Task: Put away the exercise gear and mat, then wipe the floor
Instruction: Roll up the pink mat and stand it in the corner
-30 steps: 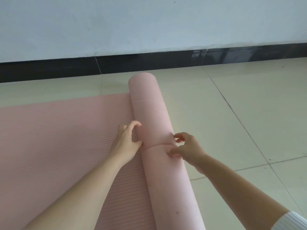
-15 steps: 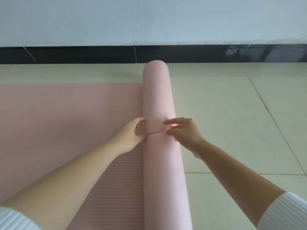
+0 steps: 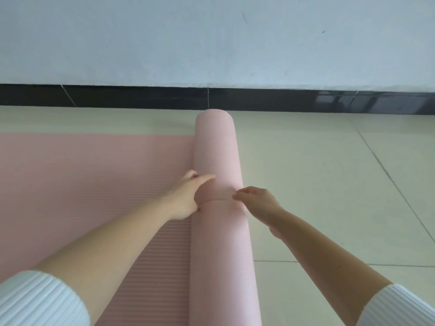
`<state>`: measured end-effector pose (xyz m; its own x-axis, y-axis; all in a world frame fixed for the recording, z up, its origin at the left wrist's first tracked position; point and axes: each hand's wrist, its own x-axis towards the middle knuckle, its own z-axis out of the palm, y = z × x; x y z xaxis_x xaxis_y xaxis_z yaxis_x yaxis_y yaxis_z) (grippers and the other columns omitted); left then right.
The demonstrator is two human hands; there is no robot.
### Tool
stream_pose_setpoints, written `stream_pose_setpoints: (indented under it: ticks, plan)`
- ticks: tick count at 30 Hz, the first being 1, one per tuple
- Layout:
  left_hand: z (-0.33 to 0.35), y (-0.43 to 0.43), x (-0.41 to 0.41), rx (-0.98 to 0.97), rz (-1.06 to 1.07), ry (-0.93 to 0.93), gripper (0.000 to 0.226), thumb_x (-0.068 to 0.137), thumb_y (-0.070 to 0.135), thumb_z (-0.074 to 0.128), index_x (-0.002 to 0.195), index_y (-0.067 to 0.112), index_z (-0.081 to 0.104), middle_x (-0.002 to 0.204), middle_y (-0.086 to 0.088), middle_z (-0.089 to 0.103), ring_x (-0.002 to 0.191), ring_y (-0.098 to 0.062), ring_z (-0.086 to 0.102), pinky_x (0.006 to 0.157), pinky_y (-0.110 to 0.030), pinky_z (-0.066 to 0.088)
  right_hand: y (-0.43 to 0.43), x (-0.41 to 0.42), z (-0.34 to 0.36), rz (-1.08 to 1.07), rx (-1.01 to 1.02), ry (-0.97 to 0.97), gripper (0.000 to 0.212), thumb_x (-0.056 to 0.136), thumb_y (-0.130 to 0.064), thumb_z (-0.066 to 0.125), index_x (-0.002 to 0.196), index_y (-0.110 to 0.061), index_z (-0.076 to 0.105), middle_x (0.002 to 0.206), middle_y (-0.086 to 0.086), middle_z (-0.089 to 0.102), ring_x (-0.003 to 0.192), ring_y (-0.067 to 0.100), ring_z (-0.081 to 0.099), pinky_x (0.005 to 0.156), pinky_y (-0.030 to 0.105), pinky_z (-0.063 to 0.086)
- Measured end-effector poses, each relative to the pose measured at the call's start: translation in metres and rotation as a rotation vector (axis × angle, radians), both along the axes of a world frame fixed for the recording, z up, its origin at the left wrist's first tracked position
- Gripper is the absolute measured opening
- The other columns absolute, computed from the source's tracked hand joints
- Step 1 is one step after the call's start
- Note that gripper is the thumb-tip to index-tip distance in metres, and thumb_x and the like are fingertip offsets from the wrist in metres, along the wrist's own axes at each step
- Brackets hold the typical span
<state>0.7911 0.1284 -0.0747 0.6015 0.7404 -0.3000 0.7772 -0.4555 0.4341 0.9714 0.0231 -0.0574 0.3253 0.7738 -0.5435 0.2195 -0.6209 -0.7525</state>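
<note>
Both left hand [image 3: 186, 201] and right hand [image 3: 259, 203] clutch mat [image 3: 216, 147].

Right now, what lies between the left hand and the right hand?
The rolled part of the pink mat lies between the left hand and the right hand; both touch its sides. The head view shows this.

Pink ribbed mat [image 3: 94, 184], right part rolled, on floor

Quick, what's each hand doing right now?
Left hand: grips the rolled mat.
Right hand: fingertips pinch the same roll's right side.
</note>
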Motion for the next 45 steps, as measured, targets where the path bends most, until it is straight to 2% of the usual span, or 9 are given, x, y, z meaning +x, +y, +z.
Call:
stream_pose_setpoints:
  ticks: [6,10,14,19,26,32,38,41,45]
  plan:
    - [0.003,0.007,-0.054,0.113,0.066,0.003,0.036,0.095,0.028,0.046,0.129,0.025,0.055,0.116,0.002,0.045,0.106,-0.024,0.053,0.091,-0.037,0.045,0.022,-0.061,0.016,0.011,0.109,0.062,0.017,0.088,-0.03,0.061,0.101,-0.022,0.069,0.099,-0.008,0.064,0.092,0.01,0.056,0.066,0.02,0.04]
    - [0.002,0.006,-0.089,-0.12,0.222,-0.171,0.048,0.078,0.052,0.049,0.115,0.024,0.061,0.109,0.001,0.059,0.1,-0.02,0.059,0.088,-0.034,0.048,0.042,-0.102,0.025,0.028,0.162,0.141,0.019,0.089,-0.024,0.059,0.106,-0.018,0.065,0.097,-0.001,0.069,0.09,0.014,0.062,0.063,0.026,0.045]
    - [-0.001,0.007,-0.133,-0.11,0.303,-0.205,0.055,0.082,0.023,0.053,0.137,0.028,0.048,0.128,0.003,0.055,0.117,-0.019,0.055,0.099,-0.035,0.044,0.062,-0.133,0.024,-0.077,0.1,0.236,0.03,0.089,-0.013,0.055,0.117,-0.01,0.044,0.096,0.013,0.062,0.079,0.02,0.061,0.07,0.039,0.06]
    - [0.0,0.012,-0.171,-0.04,0.4,-0.254,0.05,0.086,0.027,0.056,0.136,0.029,0.052,0.133,0.001,0.054,0.115,-0.018,0.055,0.101,-0.032,0.041,0.089,-0.176,0.013,-0.034,-0.009,0.187,0.024,0.082,0.0,0.043,0.099,0.008,0.059,0.074,0.014,0.057,0.053,0.026,0.056,0.073,0.047,0.059]
    - [-0.005,0.013,-0.222,-0.245,0.531,-0.201,0.081,0.069,0.058,0.053,0.144,0.03,0.039,0.142,0.004,0.044,0.127,-0.014,0.046,0.108,-0.032,0.035,0.107,-0.225,0.014,0.28,0.112,-0.189,0.043,0.085,-0.013,0.042,0.108,-0.036,0.069,0.12,-0.005,0.035,0.126,0.017,0.029,0.11,0.045,0.03]
    - [0.004,0.017,-0.246,-0.007,0.556,-0.311,0.057,0.085,0.009,0.056,0.134,0.036,0.051,0.12,0.009,0.051,0.092,-0.009,0.06,0.081,-0.022,0.039,0.116,-0.248,0.017,0.139,0.307,-0.023,0.046,0.084,-0.003,0.045,0.123,-0.021,0.062,0.12,0.0,0.056,0.099,0.017,0.057,0.069,0.017,0.049]
    - [0.002,0.023,-0.271,-0.35,0.683,-0.423,0.066,0.075,0.053,0.062,0.138,0.037,0.047,0.132,0.018,0.055,0.121,-0.005,0.052,0.107,-0.033,0.038,0.124,-0.249,0.004,-0.114,0.189,0.396,0.053,0.083,0.01,0.058,0.132,-0.001,0.044,0.108,0.007,0.053,0.092,0.019,0.064,0.088,0.039,0.056]
    - [0.005,0.023,-0.271,-0.396,0.655,-0.431,0.069,0.069,0.045,0.073,0.132,0.045,0.045,0.118,0.018,0.059,0.101,-0.004,0.06,0.084,-0.027,0.048,0.123,-0.251,-0.005,-0.053,0.118,0.09,0.07,0.072,-0.007,0.078,0.135,-0.013,0.047,0.121,0.006,0.051,0.1,0.024,0.059,0.092,0.039,0.051]
    - [-0.001,0.019,-0.277,-0.523,0.735,-0.499,0.058,0.075,0.039,0.066,0.127,0.052,0.042,0.102,0.007,0.07,0.086,-0.012,0.068,0.067,-0.03,0.053,0.106,-0.253,-0.015,0.015,-0.144,0.197,0.099,0.062,-0.056,0.081,0.144,-0.021,0.036,0.138,0.002,0.047,0.121,0.028,0.05,0.094,0.052,0.044]
